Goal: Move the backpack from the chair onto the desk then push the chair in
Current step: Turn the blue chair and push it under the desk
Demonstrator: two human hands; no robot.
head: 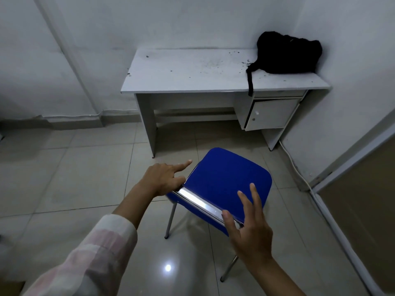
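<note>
A black backpack (pixel 286 54) lies on the far right corner of the white desk (pixel 188 71), against the wall, one strap hanging over the front edge. The blue chair (pixel 224 180) stands on the tiled floor in front of the desk, apart from it, its seat bare. My left hand (pixel 164 178) rests at the left end of the chair's shiny metal back rail (pixel 203 202), index finger stretched out, other fingers curled at the rail. My right hand (pixel 250 223) hovers over the rail's right end with fingers spread, thumb touching the rail.
The desk has a small cupboard door (pixel 269 114) under its right side and open leg room on the left. A white cable (pixel 299 174) runs along the floor by the right wall. A brown panel (pixel 363 210) stands at the right.
</note>
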